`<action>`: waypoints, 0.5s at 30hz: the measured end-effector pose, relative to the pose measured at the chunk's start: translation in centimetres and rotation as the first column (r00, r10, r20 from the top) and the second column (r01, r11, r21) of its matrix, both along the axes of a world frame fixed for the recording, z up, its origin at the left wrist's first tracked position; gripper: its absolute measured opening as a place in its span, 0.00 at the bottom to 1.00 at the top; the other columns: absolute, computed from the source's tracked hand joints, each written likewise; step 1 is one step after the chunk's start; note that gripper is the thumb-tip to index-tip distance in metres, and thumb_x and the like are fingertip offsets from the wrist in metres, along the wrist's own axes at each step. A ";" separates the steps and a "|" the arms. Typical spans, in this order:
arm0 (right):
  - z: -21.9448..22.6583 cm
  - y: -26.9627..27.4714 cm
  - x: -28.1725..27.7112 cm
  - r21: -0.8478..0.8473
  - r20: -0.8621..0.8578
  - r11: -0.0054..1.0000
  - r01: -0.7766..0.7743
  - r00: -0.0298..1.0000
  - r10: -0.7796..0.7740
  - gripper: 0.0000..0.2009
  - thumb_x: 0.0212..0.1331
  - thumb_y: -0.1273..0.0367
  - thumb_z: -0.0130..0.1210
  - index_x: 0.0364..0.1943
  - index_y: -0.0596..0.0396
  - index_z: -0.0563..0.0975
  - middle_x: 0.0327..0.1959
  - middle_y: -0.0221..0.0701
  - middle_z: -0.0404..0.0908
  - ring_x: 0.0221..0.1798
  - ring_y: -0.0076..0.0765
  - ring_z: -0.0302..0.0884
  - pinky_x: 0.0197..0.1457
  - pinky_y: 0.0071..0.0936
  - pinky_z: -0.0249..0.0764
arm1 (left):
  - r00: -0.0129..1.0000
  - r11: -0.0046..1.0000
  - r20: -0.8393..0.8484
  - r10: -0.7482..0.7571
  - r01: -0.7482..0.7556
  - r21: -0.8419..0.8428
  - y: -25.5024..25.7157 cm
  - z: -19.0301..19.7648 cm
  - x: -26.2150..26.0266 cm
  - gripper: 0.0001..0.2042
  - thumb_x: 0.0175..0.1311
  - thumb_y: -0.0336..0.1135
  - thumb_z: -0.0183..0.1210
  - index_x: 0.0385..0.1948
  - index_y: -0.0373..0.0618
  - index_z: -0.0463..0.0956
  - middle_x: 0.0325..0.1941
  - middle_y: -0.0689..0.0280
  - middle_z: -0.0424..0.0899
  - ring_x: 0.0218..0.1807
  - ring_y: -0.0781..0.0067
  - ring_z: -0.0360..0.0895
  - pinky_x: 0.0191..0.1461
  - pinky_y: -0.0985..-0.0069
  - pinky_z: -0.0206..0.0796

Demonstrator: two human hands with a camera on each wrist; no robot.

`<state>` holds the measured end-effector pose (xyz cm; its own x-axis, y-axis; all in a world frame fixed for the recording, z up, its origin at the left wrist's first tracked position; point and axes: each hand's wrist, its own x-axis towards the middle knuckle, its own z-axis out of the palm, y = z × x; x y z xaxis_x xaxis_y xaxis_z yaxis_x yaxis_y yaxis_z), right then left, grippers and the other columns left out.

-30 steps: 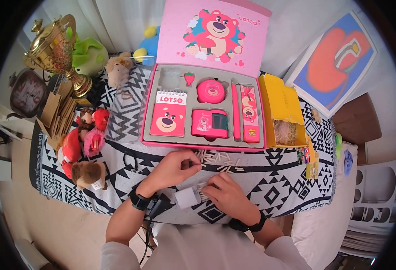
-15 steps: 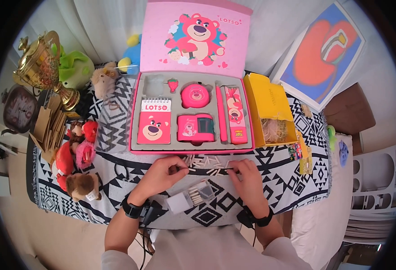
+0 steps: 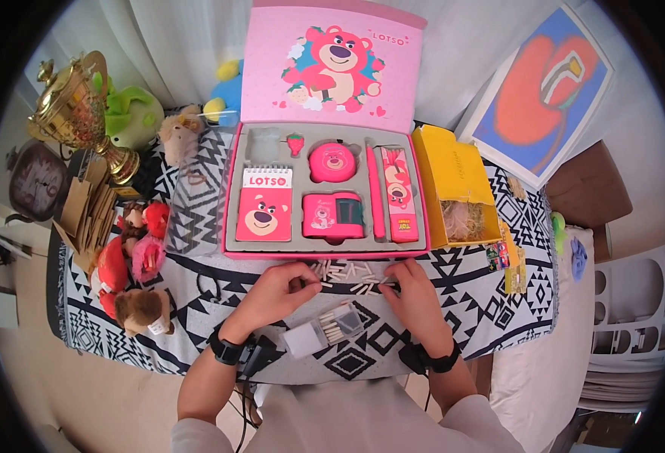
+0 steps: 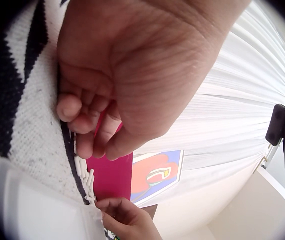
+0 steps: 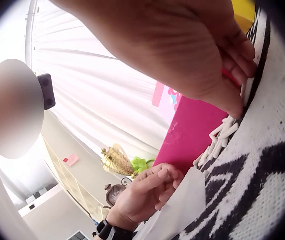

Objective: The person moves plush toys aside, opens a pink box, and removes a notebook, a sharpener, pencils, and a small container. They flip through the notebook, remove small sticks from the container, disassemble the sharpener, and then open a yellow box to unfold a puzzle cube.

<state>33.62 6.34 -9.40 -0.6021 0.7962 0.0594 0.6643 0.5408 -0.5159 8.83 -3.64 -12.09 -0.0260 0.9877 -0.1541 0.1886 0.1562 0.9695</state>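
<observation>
Several short white sticks [image 3: 340, 270] lie in a loose heap on the patterned cloth. At the heap's left edge, my left hand [image 3: 281, 291] rests with its fingers loosely bent, nothing visible in them. On the opposite side, my right hand [image 3: 417, 298] has its thumb and fingertips apart, close around a white stick [image 5: 244, 92] at the heap's edge. Between my wrists lies a small clear plastic case [image 3: 351, 320] with more white sticks lined up in it. A plain white part [image 3: 305, 340] sits at its left end.
Behind the heap stands an open pink gift box [image 3: 325, 253] holding stationery. A yellow box [image 3: 453, 181] is on its right. Plush toys [image 3: 142, 309], flattened cardboard [image 3: 89, 198] and a gold trophy [image 3: 75, 113] occupy the left. A black loop [image 3: 208, 287] lies near my left hand.
My right hand has left the case and moved up and right to the heap's right side. The case's sticks have come into view. My left hand stays beside the heap.
</observation>
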 end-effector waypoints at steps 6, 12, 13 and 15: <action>-0.9 0.0 0.0 -0.016 -0.110 0.999 0.027 0.994 -0.029 0.08 0.53 0.75 0.63 0.37 0.56 0.78 0.37 0.37 0.76 0.36 0.45 0.78 0.39 0.32 0.75 | 1.000 1.000 0.002 -0.014 0.014 -0.006 0.0 0.2 0.0 0.05 0.63 0.30 0.61 0.35 0.39 0.79 0.24 0.76 0.75 0.26 0.89 0.65 0.28 0.84 0.58; 1.4 -1.7 -1.1 0.087 -0.199 0.988 -0.130 0.969 0.145 0.06 0.55 0.75 0.61 0.37 0.57 0.79 0.37 0.37 0.78 0.39 0.47 0.79 0.41 0.33 0.77 | 1.000 1.000 -0.008 0.001 -0.001 0.019 0.1 0.1 0.0 0.06 0.61 0.31 0.62 0.33 0.39 0.78 0.23 0.69 0.77 0.23 0.83 0.67 0.28 0.80 0.61; 1.5 -2.3 -1.2 0.018 -0.232 0.975 -0.221 0.948 0.219 0.06 0.55 0.76 0.60 0.37 0.58 0.79 0.37 0.37 0.78 0.41 0.47 0.78 0.43 0.35 0.77 | 1.000 1.000 -0.009 -0.001 0.001 0.027 0.1 0.0 0.0 0.06 0.61 0.31 0.62 0.33 0.39 0.78 0.23 0.69 0.78 0.23 0.83 0.67 0.27 0.80 0.62; 1.1 -3.5 -1.6 -0.019 -0.185 0.943 -0.333 0.928 0.324 0.09 0.56 0.76 0.58 0.41 0.57 0.79 0.38 0.37 0.78 0.43 0.46 0.79 0.43 0.34 0.77 | 1.000 1.000 -0.002 0.004 -0.004 0.026 0.0 -0.1 0.0 0.06 0.61 0.31 0.62 0.33 0.39 0.78 0.23 0.69 0.77 0.23 0.83 0.68 0.27 0.80 0.62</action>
<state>32.03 2.82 -8.26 -0.8140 0.5600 0.1543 0.3493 0.6842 -0.6402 8.82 -3.59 -12.21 -0.0303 0.9913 -0.1284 0.1897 0.1319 0.9729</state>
